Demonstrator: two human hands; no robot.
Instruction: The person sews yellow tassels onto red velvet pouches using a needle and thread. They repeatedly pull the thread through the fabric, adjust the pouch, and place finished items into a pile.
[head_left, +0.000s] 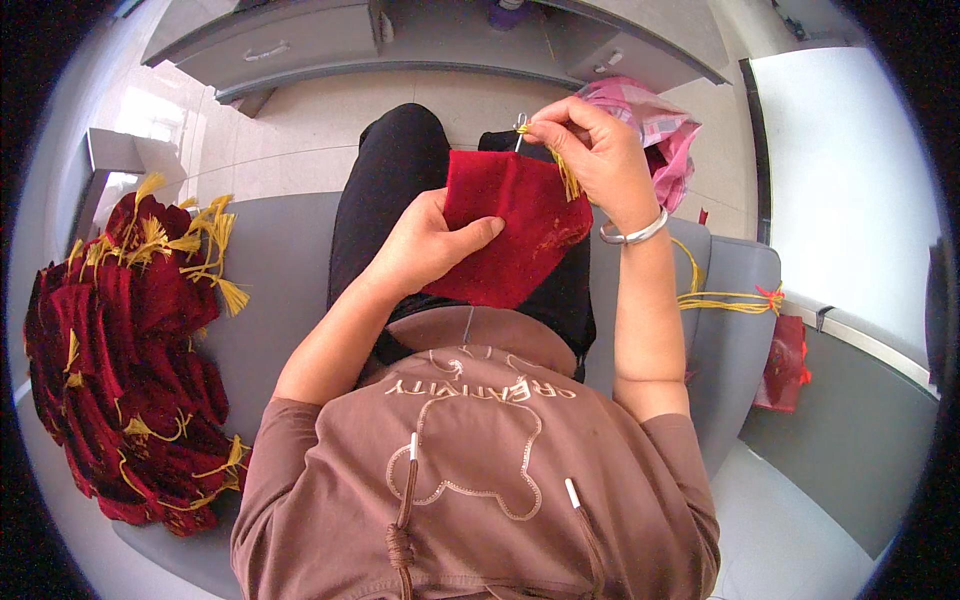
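Over my lap lies a dark red velvet pouch (502, 232) with a faint gold pattern near its right edge. My left hand (442, 244) grips its left side, thumb on top of the cloth. At the pouch's far edge a thin metal tool with a looped end (520, 124) stands up, its lower tip hidden. My right hand (592, 150) pinches a yellow cord (525, 129) between thumb and forefinger against that tool. The cord's yellow tassel (568, 176) hangs below the right hand, beside the pouch.
A heap of red velvet pouches with yellow tassels (127, 315) lies on the grey seat (277, 247) at left. Yellow cords (727, 302) lie over the seat's right edge. A pink plastic bag (675, 142) stands beyond my right hand. A grey desk with drawers (300, 56) is ahead.
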